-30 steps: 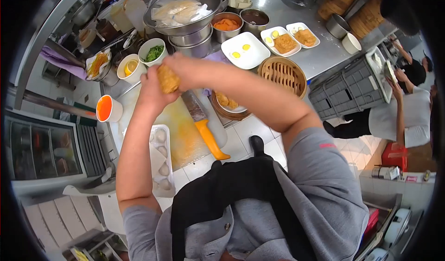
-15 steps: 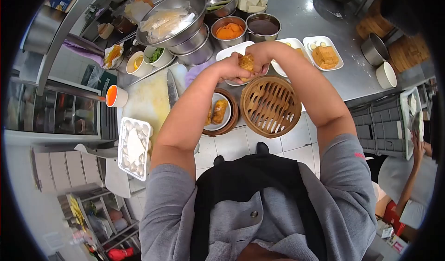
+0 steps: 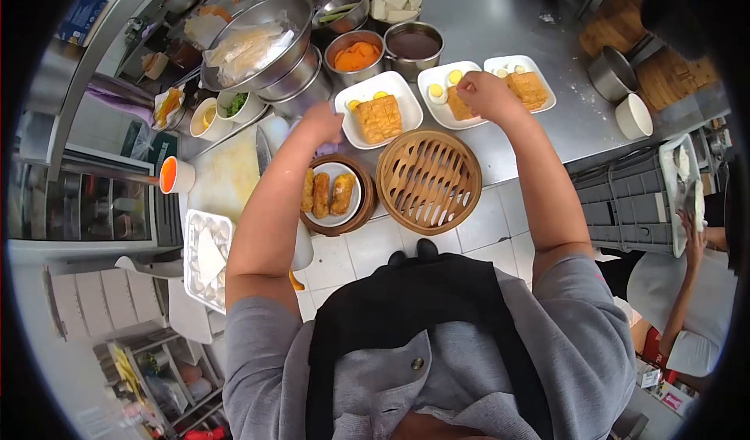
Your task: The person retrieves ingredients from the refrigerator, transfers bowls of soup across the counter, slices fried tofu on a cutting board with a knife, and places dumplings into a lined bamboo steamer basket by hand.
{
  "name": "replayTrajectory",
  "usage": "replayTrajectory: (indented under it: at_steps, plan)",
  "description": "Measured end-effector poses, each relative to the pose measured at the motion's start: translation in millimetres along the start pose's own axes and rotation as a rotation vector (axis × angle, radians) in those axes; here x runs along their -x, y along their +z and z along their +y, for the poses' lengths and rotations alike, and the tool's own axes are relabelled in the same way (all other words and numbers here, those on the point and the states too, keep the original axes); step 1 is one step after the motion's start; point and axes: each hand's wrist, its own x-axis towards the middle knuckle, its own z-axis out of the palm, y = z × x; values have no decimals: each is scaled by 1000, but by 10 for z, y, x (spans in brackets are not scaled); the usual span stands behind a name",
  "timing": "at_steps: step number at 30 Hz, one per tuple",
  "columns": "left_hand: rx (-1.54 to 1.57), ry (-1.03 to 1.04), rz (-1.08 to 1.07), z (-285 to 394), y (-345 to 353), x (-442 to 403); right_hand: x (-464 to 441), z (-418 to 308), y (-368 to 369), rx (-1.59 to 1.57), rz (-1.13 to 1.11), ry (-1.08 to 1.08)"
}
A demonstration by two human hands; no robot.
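My left hand (image 3: 319, 124) is at the left edge of a white tray (image 3: 409, 124) holding a golden fried tofu block (image 3: 378, 119) and egg halves (image 3: 380, 95). Its fingers are turned down and mostly hidden. Over the middle white tray (image 3: 430, 76), my right hand (image 3: 486, 96) has curled fingers close to another fried tofu block (image 3: 461, 108); whether they grip anything is hidden. A third white tray (image 3: 548, 100) holds tofu (image 3: 529, 90) and egg. In front lie a slatted bamboo steamer (image 3: 430, 182) and a steamer (image 3: 367, 205) with several golden rolls (image 3: 341, 193) on a plate.
Metal pots of carrot (image 3: 356, 56) and dark sauce (image 3: 414, 44) stand behind the trays. A large steel bowl (image 3: 262, 37) is at the back left, near a cutting board (image 3: 226, 159). An egg carton (image 3: 209, 256) sits at left. Another person's hand (image 3: 692, 241) is at right.
The fried tofu block held between both hands now rests in the left tray. My hands have separated, left hand leftward and right hand rightward to the middle tray. The camera view has shifted.
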Motion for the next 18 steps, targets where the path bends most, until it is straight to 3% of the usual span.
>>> replayTrajectory:
  at_steps: [3, 5, 6, 7, 10, 12, 14, 18]
  plan:
    - [-80, 318, -117, -501, 197, -527, 87, 318, -294, 292, 207, 57]
    - [-147, 498, -168, -417, 324, -574, 319, 482, -532, 432, 569, 383]
    - [177, 222, -174, -235, 284, -291, 376, 708, -640, 442, 587, 393]
    - [494, -61, -177, -92, 271, -105, 390, 1055, -699, 194, 578, 489]
    - [724, -17, -186, -212, 505, -299, 332, 1762, -675, -481, 371, 586]
    - [679, -43, -159, -123, 499, -264, 371, 1659, -627, -750, 282, 455]
    - [646, -89, -118, 28, 461, -137, 203, 1830, -576, -806, 235, 392]
    - [653, -247, 19, 115, 400, -14, -58, 1975, -750, -562, 160, 346]
